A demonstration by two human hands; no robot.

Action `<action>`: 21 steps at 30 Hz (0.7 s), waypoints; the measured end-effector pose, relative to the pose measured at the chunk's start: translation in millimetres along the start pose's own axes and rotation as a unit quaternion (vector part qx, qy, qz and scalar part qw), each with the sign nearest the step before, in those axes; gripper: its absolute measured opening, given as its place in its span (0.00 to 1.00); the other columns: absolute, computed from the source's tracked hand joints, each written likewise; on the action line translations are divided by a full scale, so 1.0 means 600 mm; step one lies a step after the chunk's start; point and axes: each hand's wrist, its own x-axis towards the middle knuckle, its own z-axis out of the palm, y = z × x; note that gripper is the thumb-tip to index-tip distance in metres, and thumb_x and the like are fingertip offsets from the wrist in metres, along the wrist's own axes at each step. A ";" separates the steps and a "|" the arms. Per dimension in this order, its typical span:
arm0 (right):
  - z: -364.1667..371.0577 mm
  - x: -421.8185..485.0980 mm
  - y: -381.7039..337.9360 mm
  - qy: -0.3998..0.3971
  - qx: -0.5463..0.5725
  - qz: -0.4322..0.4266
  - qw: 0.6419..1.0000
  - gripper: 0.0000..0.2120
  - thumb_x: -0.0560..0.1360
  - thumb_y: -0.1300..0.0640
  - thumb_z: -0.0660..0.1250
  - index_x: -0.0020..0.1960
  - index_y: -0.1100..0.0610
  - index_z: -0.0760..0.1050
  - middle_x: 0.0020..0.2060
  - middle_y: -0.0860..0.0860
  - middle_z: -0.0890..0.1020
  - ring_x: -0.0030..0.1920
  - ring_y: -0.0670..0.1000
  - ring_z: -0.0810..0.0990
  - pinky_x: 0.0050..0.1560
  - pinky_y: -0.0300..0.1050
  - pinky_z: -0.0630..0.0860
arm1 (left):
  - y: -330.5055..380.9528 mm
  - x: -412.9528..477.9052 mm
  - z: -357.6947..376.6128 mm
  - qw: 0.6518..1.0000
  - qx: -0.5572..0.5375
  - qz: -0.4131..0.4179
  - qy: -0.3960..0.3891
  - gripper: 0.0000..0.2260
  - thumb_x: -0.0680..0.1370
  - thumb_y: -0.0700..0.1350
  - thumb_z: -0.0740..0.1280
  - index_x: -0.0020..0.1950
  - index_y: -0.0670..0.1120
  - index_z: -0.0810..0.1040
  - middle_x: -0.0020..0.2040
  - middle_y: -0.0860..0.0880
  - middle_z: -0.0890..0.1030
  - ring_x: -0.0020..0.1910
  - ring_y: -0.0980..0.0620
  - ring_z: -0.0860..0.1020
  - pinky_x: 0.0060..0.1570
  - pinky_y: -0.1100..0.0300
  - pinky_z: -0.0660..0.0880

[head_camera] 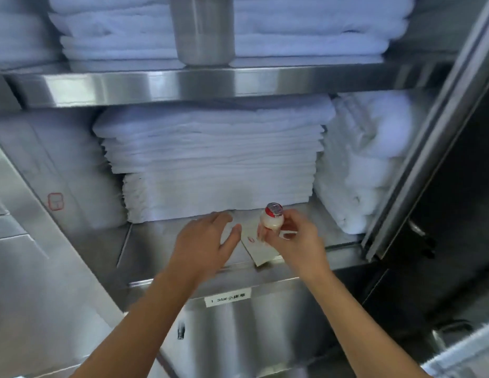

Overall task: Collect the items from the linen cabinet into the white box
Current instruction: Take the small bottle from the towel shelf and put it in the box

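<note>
A small milky bottle (272, 217) with a red foil cap is held upright in my right hand (295, 241), just above the front of the steel cabinet shelf (156, 241). A flat white packet (255, 248) with a red mark lies on that shelf between my hands, partly under them. My left hand (208, 241) hovers over the packet's left end with fingers spread and relaxed, holding nothing. The white box shows only as a blurred pale corner (467, 353) at the bottom right.
Stacks of folded white linen (216, 159) fill the shelf behind my hands, with rolled towels (369, 165) to the right. A steel cup (203, 28) stands on the upper shelf among more linen. The open cabinet door (434, 126) stands at the right.
</note>
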 end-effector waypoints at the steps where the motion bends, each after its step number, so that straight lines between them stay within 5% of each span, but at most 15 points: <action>1: -0.022 -0.009 0.001 0.022 -0.006 0.004 1.000 0.13 0.70 0.49 0.80 0.51 0.45 0.81 0.44 0.39 0.86 0.49 0.39 0.83 0.52 0.39 0.78 | 0.015 0.015 0.006 1.000 -0.007 0.022 -0.004 0.26 0.78 0.62 0.50 0.59 0.50 0.80 0.54 0.51 0.83 0.49 0.46 0.81 0.47 0.55 0.74; 10: -0.180 -0.182 -0.046 0.265 -0.088 0.020 0.960 0.15 0.72 0.50 0.79 0.56 0.47 0.81 0.47 0.41 0.86 0.50 0.43 0.85 0.55 0.43 0.82 | 0.192 0.069 0.056 0.954 -0.167 0.242 -0.056 0.21 0.77 0.61 0.52 0.53 0.49 0.79 0.47 0.51 0.83 0.47 0.45 0.81 0.42 0.53 0.75; 21: -0.316 -0.619 -0.099 0.574 -0.144 0.130 0.796 0.12 0.71 0.51 0.79 0.52 0.46 0.81 0.45 0.40 0.86 0.48 0.44 0.84 0.54 0.51 0.81 | 0.521 -0.153 -0.035 0.779 -0.318 0.533 -0.092 0.21 0.80 0.59 0.54 0.58 0.47 0.79 0.52 0.53 0.83 0.48 0.49 0.80 0.44 0.54 0.76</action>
